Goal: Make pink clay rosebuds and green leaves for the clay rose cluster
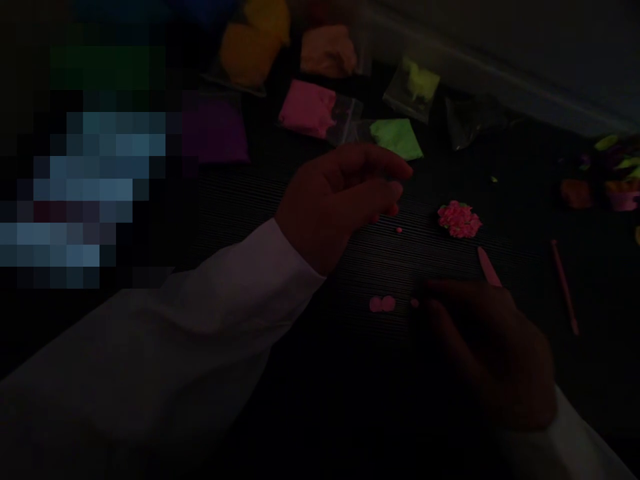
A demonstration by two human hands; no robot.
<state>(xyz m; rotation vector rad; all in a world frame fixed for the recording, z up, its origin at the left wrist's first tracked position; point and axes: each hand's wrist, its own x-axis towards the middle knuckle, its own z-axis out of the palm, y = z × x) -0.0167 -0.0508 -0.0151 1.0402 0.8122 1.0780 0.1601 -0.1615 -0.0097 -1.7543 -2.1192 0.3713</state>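
The view is very dark. My left hand (340, 197) is held over the dark table, fingers curled with the thumb drawn close to them; whatever may lie between them I cannot make out. Just below its fingertips is a tiny pink ball (399, 230). My right hand (500, 353) is lower right, thumb and forefinger a little apart, nothing visible between them. Near those fingertips lies a small pink piece (415, 303). Left of it sit two flattened pink discs (383, 304), side by side. A ruffled pink clay flower (459, 219) with green edges rests beyond the right hand.
A pink blade-shaped tool (489, 267) is partly behind my right hand. Further right lies a thin pink stick tool (565, 287). Bags of pink (307, 110), green (397, 138), yellow (421, 80) and orange clay (253, 50) line the back. A small pot (623, 197) stands far right.
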